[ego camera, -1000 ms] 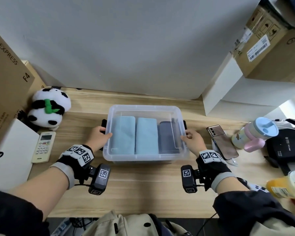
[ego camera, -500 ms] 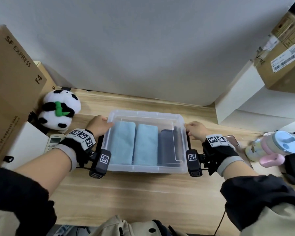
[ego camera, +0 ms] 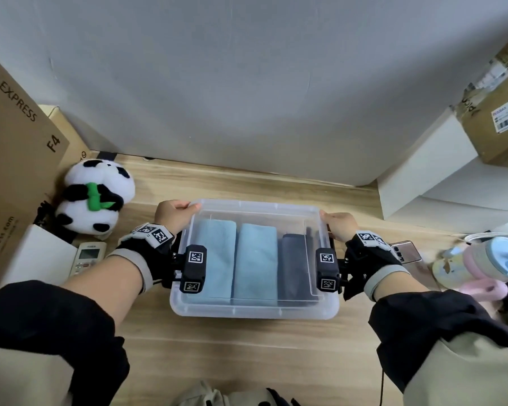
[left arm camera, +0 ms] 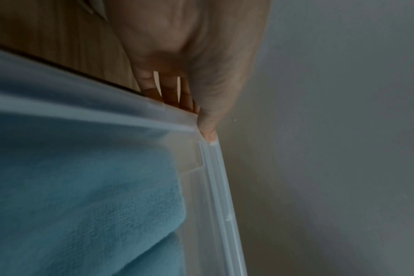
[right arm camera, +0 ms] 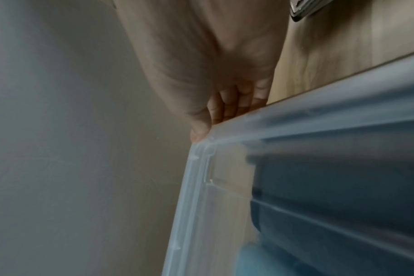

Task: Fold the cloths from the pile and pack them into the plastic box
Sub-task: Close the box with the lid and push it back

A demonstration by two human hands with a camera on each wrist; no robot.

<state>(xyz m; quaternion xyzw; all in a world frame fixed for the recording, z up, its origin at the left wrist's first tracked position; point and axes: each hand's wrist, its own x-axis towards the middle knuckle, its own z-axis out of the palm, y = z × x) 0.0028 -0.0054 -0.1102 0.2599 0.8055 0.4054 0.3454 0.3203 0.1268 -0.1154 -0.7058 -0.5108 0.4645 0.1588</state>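
A clear plastic box stands mid-table. Inside lie two folded light blue cloths and a folded dark grey cloth, side by side. My left hand grips the box's far left corner, thumb on top of the rim. My right hand grips the far right corner the same way. In the left wrist view the left hand meets the box rim above a blue cloth. In the right wrist view the right hand holds the rim by the dark cloth.
A panda toy, a remote and a cardboard box stand to the left. A phone, a pastel cup and a white box are to the right. The grey wall is close behind.
Both hands slid from the middle of the box's short sides to its far corners. The cloths lie as before.
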